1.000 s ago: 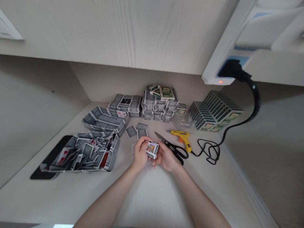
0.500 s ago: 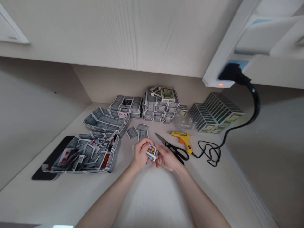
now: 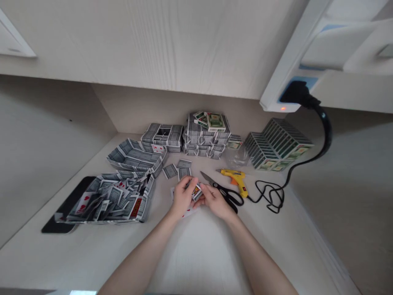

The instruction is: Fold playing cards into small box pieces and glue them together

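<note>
Between my two hands is a playing card (image 3: pixel 197 191) with a picture face, partly hidden by fingers; whether it is folded I cannot tell. My left hand (image 3: pixel 183 195) grips its left side, thumb on top. My right hand (image 3: pixel 214 200) pinches the right side. Under the hands lies another card (image 3: pixel 188 212), face up with red marks, mostly covered. Just beyond, several grey-backed cards (image 3: pixel 184 169) rest face down on the table. Black-handled scissors (image 3: pixel 227 194) lie right beside my right hand, and a yellow glue gun (image 3: pixel 236 178) is farther right.
At left, a card-built tray (image 3: pixel 144 213) full of loose cards overlaps a dark flat object (image 3: pixel 58 227). Behind it stands another card-built tray (image 3: pixel 132 157). Card-covered boxes (image 3: pixel 207 139) and stacked card packs (image 3: pixel 276 143) line the back. A black cord (image 3: pixel 291 172) runs up to a power strip (image 3: pixel 276 98).
My hands have tilted and turned the card, and the fingers now cover more of its face. More of the red-marked card beneath shows.
</note>
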{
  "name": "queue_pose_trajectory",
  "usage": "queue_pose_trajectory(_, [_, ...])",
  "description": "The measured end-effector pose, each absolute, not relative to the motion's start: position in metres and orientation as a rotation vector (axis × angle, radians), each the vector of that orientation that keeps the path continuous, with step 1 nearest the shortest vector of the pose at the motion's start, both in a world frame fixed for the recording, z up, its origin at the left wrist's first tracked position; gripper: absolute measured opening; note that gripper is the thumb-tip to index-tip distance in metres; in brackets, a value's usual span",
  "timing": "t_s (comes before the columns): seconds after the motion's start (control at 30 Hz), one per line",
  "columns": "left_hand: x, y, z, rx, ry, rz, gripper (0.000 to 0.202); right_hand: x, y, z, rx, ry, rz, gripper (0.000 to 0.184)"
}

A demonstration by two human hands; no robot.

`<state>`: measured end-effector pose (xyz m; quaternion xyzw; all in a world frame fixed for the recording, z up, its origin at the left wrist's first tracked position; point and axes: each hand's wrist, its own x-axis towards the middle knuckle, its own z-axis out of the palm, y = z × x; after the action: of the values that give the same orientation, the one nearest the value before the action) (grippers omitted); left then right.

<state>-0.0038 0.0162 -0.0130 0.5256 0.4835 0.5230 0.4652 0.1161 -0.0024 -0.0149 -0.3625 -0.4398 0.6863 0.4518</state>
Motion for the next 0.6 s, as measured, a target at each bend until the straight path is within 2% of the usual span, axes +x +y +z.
queue_pose_trajectory(0.23, [-0.005,0.016,-0.015,1.366,1.146,1.285,0.026,0.116,-0.004,-0.017,-0.923,-1.145,1.606,0.033])
queue_pose_trajectory(0.6, [-0.004,0.019,-0.014,1.092,1.027,1.29,0.024,0.117,-0.004,-0.026,-1.045,-1.466,1.113,0.031])
